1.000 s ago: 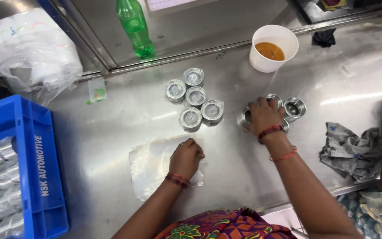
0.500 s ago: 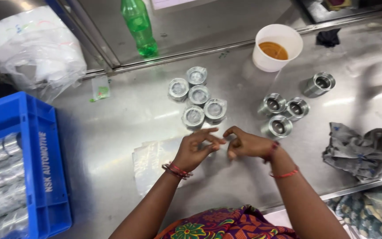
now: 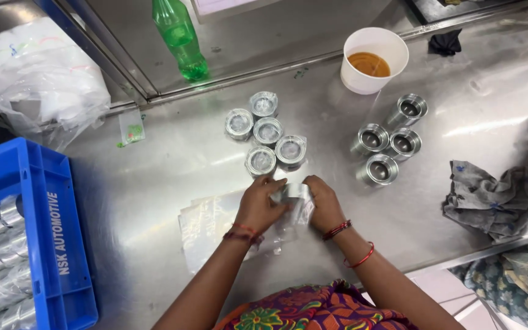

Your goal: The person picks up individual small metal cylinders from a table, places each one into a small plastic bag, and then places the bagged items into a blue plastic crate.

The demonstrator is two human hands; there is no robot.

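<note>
On the steel tabletop (image 3: 154, 165), just in front of the person, the left hand (image 3: 261, 205) and the right hand (image 3: 324, 205) met around a metal part (image 3: 289, 194) half wrapped in a clear bag (image 3: 215, 226). Both hands were closed on it, fingers curled over part and plastic, the left from the left side, the right from the right. The part lay between them over the bag's right end, close below a cluster of five wrapped parts (image 3: 266, 133). Four bare parts (image 3: 389, 143) stood well apart to the right, near a white cup (image 3: 374, 58) and a grey rag (image 3: 490, 198). A blue crate (image 3: 62, 244) of wrapped parts sat at the left edge.

To do this well, I judged the plastic should be kept taut and the part steadied by one hand while the other worked the bag around it. The part's long axis seemed to run left to right between the palms, though the fingers hid its ends, so which way its open end faced could not be told.
</note>
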